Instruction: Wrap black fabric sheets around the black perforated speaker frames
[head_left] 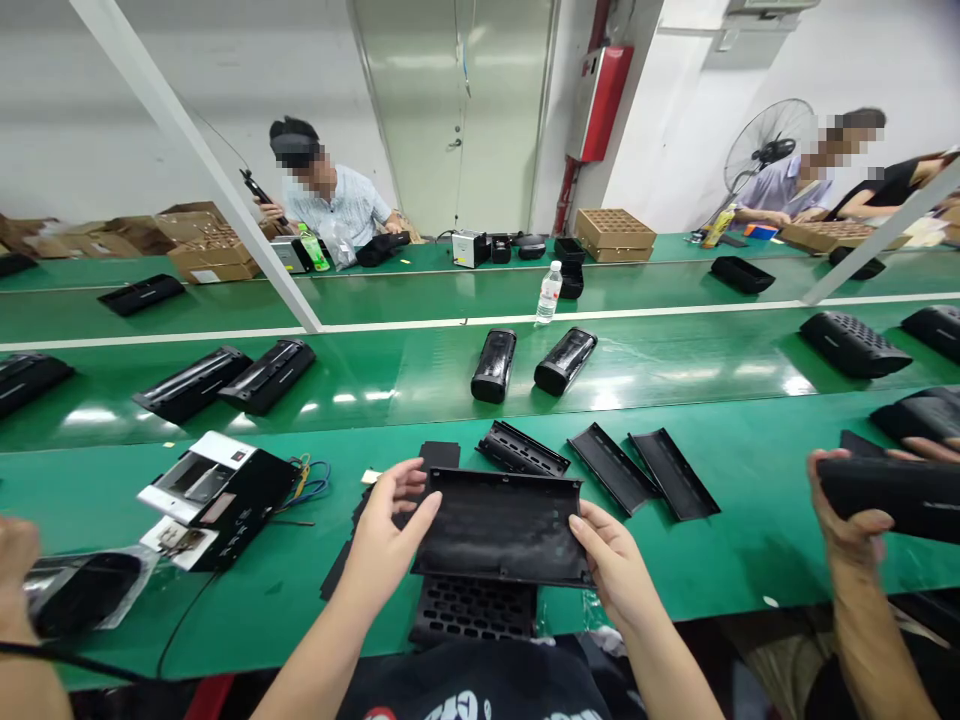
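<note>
**On the near edge of the green line, a black panel held at both ends**

Over the near edge of the green table (pixel 750 560), the black panel (pixel 499 525) sat low and centre in the view. Its long axis ran from 9 to 3 o'clock, almost level, with the hollow inner face turned up. The left hand (pixel 390 525) gripped the 9 o'clock end, thumb laid on the upper face and fingers curled at the far edge. The right hand (pixel 611 560) pinched the 3 o'clock corner, thumb on top and fingers beneath. At 6 o'clock, a perforated grille (pixel 472 608) lay partly covered by the panel. Three loose panels (pixel 611 468) lay between 12 and 2 o'clock. Far out at 3 o'clock, a co-worker's hand (pixel 847 500) clasped another black shell (pixel 896 495).
</note>
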